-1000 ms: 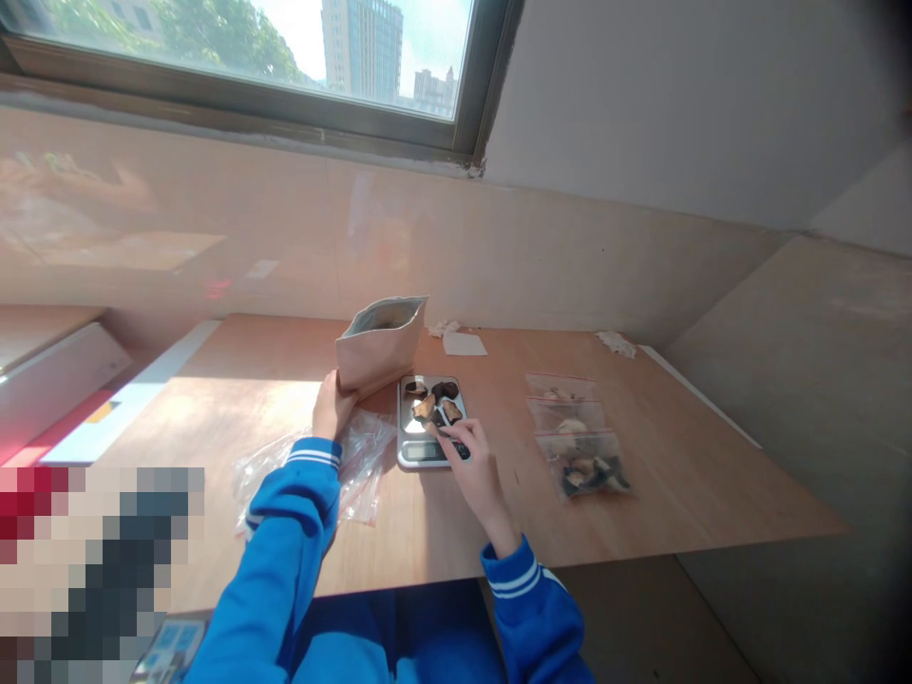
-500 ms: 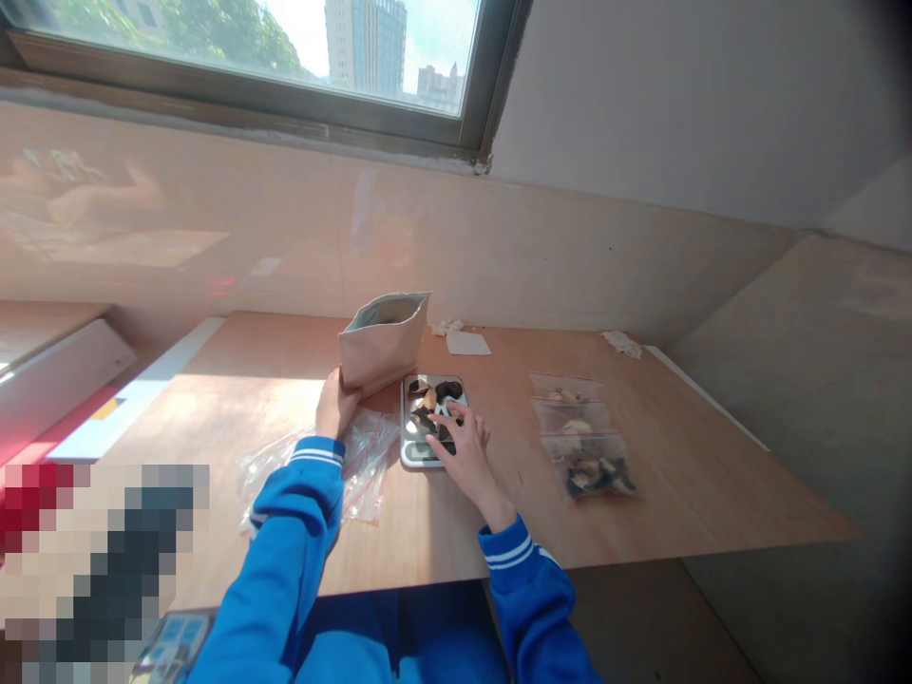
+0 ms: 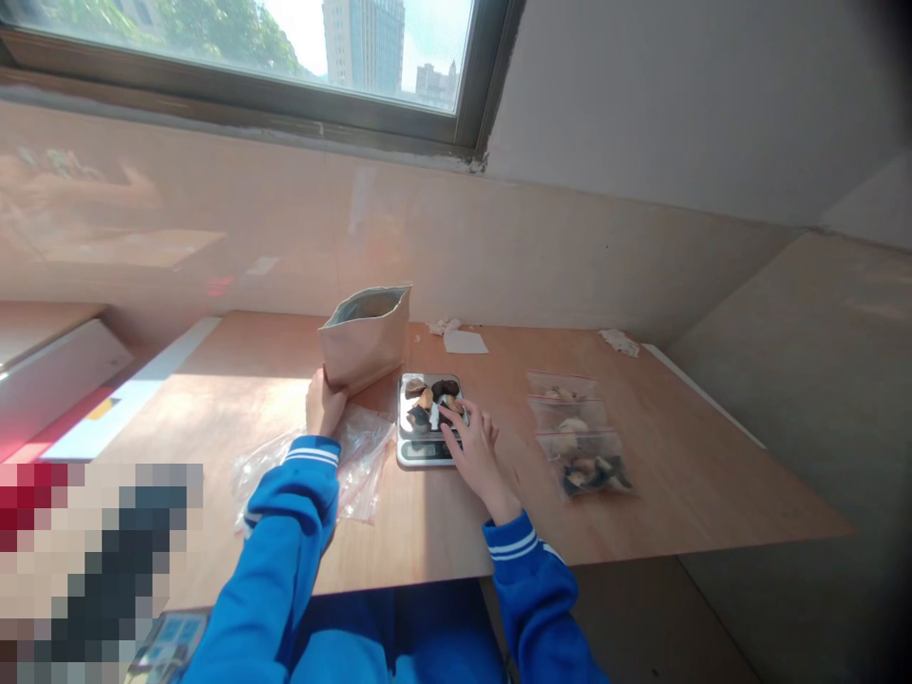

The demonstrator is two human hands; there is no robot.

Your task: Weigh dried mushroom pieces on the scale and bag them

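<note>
My left hand (image 3: 326, 403) grips the lower left side of a brown paper pouch (image 3: 367, 344), which stands tilted with its silvery mouth open. To its right lies a small white kitchen scale (image 3: 404, 450) with a display at the near edge. Dark and tan pieces that look like dried mushroom (image 3: 422, 396) are spread over its plate. Over the plate's right edge is my right hand (image 3: 476, 446), thumb and fingers apart, fingertips at the nearest pieces. Clear plastic bags (image 3: 365, 465) lie crumpled beside and under my left wrist.
Zip bags (image 3: 595, 470) with dark and pale pieces lie in a column on the right of the wooden table (image 3: 684, 475). A white paper (image 3: 465, 342) and crumpled tissue (image 3: 619, 343) are near the wall. A window (image 3: 456, 76) is above.
The pouch and my left hand have shifted left, away from the scale. My right hand has drawn back to the right, so more of the plate and display shows.
</note>
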